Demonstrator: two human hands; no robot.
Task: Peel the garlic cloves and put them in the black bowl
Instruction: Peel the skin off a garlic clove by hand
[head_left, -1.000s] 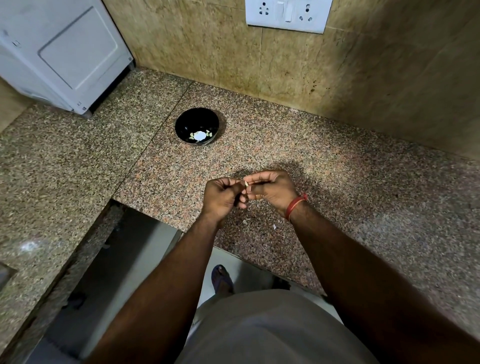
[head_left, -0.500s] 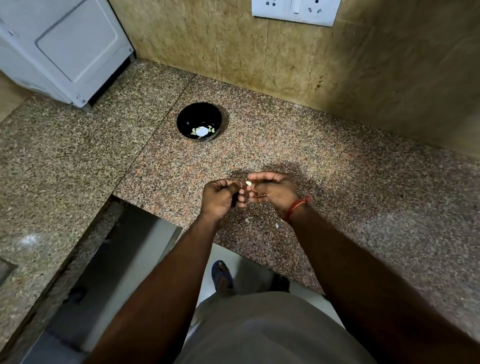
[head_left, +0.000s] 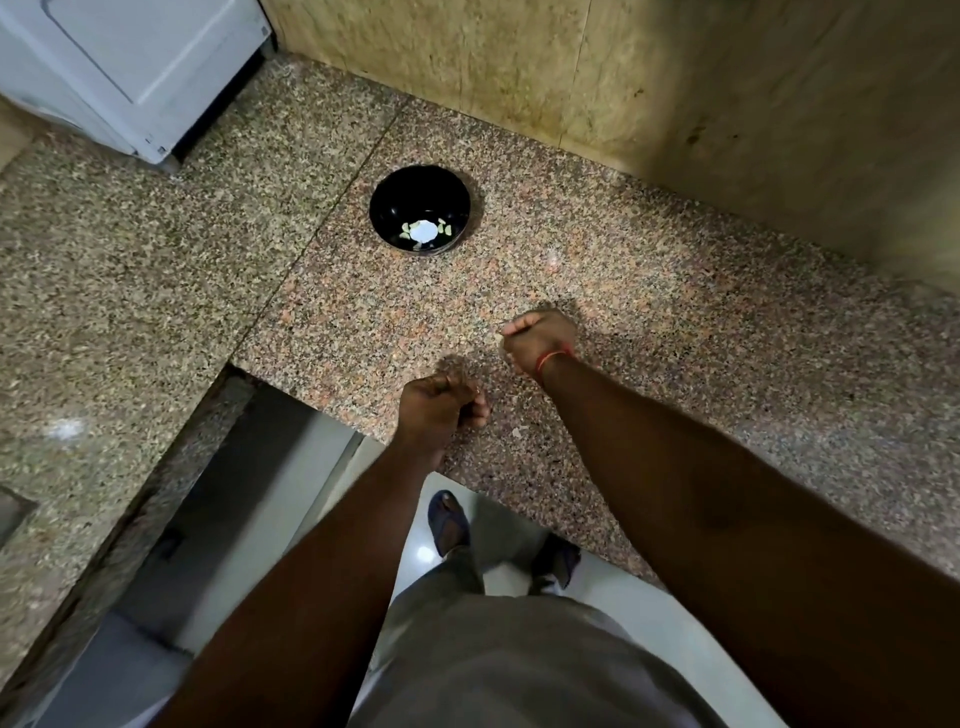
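White appliance at far left, on speckled granite counter. Black bowl sits on counter, well ahead of my hands, peeled garlic cloves lying in its bottom. My left hand near counter edge, fingers curled; cannot tell what, if anything, it holds. Small peel scrap on counter beside it. My right hand, red thread at wrist, pinches pale garlic clove at fingertips.
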